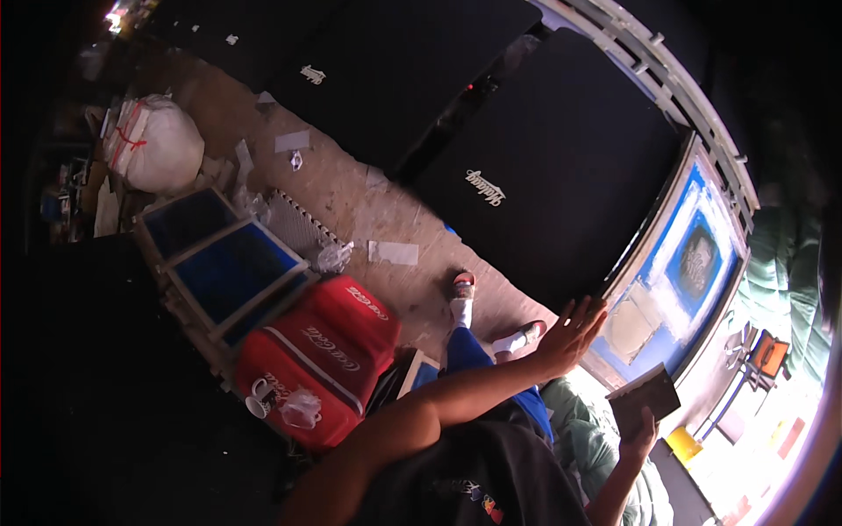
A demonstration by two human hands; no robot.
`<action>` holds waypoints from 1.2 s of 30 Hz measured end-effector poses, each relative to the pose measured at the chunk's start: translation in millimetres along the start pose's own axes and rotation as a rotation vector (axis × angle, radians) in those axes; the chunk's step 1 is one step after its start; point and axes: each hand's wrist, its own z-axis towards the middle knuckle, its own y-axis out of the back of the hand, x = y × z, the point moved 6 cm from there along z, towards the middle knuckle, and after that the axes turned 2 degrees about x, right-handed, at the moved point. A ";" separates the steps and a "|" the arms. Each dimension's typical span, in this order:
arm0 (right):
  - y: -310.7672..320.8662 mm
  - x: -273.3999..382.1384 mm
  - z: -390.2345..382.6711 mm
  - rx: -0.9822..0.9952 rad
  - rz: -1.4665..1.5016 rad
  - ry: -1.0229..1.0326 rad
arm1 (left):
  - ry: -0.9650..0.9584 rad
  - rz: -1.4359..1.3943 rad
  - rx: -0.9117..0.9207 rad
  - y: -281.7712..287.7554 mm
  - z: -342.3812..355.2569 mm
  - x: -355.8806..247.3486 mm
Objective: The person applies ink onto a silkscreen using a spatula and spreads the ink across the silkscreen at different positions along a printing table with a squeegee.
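My left hand (572, 338) reaches out with its fingers stretched, and nothing is in it. It is close to the near edge of a printing screen (674, 317), a framed blue mesh with white smears, a dark rounded patch and a beige piece on it. Whether the fingertips touch the frame, I cannot tell. Lower right, my right hand (643, 436) is closed on the lower part of a dark rectangular block (645, 405) with a paler upper edge. The block is held up in front of the screen's lower edge, and its exact kind is not clear.
Large black panels (561, 149) with white print lie across the far side. Red cooler boxes (320, 346), with a white mug (258, 400) on top, stand left beside blue-meshed frames (235, 270). Green quilted fabric (601, 443) lies by my right arm. Paper scraps (393, 253) litter the floor.
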 end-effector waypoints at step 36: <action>53.7 32.1 72.5 0.242 0.067 0.154 | 0.128 0.074 0.201 4.6 12.2 -37.6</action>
